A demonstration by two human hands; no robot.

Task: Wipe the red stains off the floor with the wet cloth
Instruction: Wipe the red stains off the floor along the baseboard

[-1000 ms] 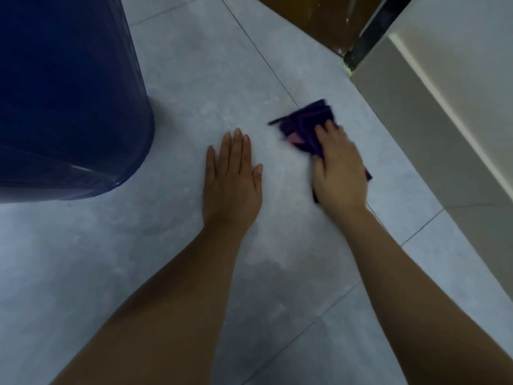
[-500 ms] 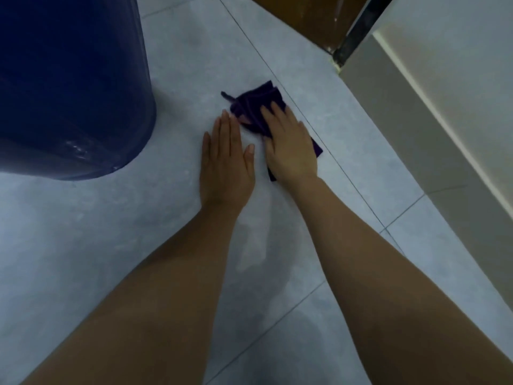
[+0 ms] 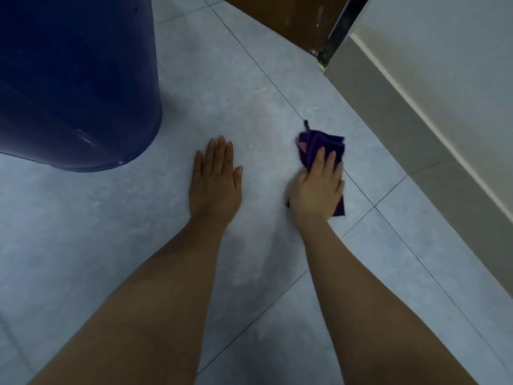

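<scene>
A dark purple cloth [image 3: 322, 143], folded and with a pinkish patch at its left edge, lies on the pale grey tiled floor [image 3: 249, 87]. My right hand [image 3: 317, 187] presses down on its near half, so only the far part and a corner by my wrist show. My left hand [image 3: 215, 180] rests flat on the tile to the left, fingers together, holding nothing. A faint pinkish haze marks the tile just beyond the two hands. No clear red stain shows.
A large dark blue barrel [image 3: 72, 79] stands at the left. A cream wall with a skirting board [image 3: 416, 112] runs along the right. A brown door [image 3: 280, 15] and dark frame are at the top.
My right hand has slid the cloth to the right, away from my left hand, after sweeping it left half a second ago. The left hand stays planted.
</scene>
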